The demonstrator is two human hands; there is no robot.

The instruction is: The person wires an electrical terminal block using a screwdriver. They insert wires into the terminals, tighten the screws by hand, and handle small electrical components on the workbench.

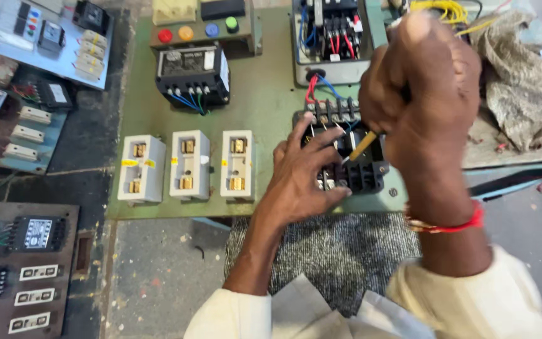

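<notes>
1. Head view, right hand: closed in a fist around a screwdriver; yellow shaft section emerging below the fist, tip angled down-left into the black terminal block. Red thread band on the wrist, pale sleeve below.
2. Head view, left hand: open, fingers spread, holding nothing; fingertips pressed on the front and left edge of the terminal block, palm over the lower edge of the green panel.
3. Terminal block: black, mounted near the lower right of the green panel, row of screw terminals along its top, red and blue wires running up from it to the grey contactor box above.
4. Three white fuse carriers: side by side in a row on the panel, just left of the left hand, brass contacts showing.
5. Black device with blue and green wires: upper centre of panel, above the fuse carriers.
6. Push-button strip: red, orange, blue, green buttons, top of panel.
7. Crumpled grey cloth: right of the right hand, off the panel.
8. Other boards with small meters and switches: far left, well apart from both hands.
</notes>
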